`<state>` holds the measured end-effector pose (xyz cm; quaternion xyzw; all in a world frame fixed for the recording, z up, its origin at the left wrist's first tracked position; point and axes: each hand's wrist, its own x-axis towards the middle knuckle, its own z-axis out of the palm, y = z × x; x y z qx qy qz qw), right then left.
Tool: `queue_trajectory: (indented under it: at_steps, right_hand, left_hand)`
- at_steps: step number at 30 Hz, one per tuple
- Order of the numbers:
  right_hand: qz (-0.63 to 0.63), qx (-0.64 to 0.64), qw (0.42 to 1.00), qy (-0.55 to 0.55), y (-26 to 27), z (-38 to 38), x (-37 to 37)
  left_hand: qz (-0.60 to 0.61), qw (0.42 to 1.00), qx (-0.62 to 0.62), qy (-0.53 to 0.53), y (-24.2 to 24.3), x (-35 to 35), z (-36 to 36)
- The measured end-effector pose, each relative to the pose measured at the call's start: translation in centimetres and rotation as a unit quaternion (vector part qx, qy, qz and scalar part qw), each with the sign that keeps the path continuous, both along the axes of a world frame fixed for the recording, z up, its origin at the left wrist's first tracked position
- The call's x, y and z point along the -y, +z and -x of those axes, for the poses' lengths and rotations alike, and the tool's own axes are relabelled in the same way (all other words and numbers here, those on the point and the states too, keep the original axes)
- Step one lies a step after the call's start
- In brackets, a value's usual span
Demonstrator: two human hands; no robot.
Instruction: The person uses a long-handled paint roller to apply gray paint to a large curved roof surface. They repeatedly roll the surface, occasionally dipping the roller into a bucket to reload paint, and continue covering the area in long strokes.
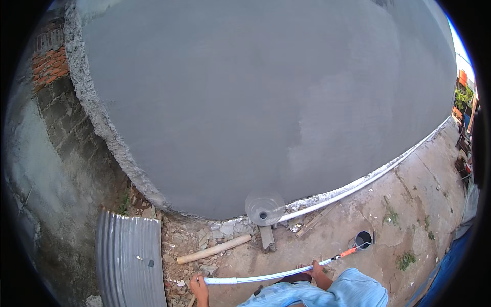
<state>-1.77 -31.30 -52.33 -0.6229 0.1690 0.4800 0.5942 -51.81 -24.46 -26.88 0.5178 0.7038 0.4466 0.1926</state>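
Note:
A long thin white pole (268, 277) with a thicker white sleeve at its left end lies across my body, low in the view. My left hand (199, 288) is closed on that left end. Farther right along the pole, my right hand (317, 269) grips it. An orange piece (348, 252) sits at the pole's right end, close to a dark bucket (363, 240) on the ground. In front of me rises a large grey plastered wall (245, 111).
Corrugated sheet (128, 257) lies at the left beside broken rubble (180, 245). A round translucent container (264, 208), a wooden pole (215, 249) and a white pipe (345, 193) are near the wall's base. Blue sheeting (441, 276) is at the lower right.

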Motion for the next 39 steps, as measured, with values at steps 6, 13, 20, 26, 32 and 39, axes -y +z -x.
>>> queue_trajectory:
  at_steps: [6,13,20,26,32,39]
  right_hand:
    - [0.046,0.05,0.997,0.032,0.7,2.2,-0.9]
    - [0.018,0.039,0.999,-0.004,3.4,3.5,-1.5]
    - [0.038,0.034,0.999,0.01,3.2,3.6,-0.8]
    - [0.034,0.042,0.998,0.024,3.3,4.5,-0.5]
    - [0.057,0.129,0.989,0.039,2.8,5.4,-0.7]
    - [0.163,0.19,0.967,0.054,5.7,6.0,-0.7]
  left_hand:
    - [0.053,0.998,0.002,-0.03,4.2,1.1,-0.5]
    - [0.023,0.996,0.003,-0.091,3.1,-0.3,0.7]
    - [0.03,0.994,0.025,-0.1,2.7,-0.2,1.1]
    - [0.026,0.995,0.056,-0.084,2.6,0.4,1.7]
    - [0.043,0.993,-0.108,-0.032,3.9,0.3,0.9]
    - [-0.034,0.961,-0.27,-0.055,4.2,-0.3,0.1]
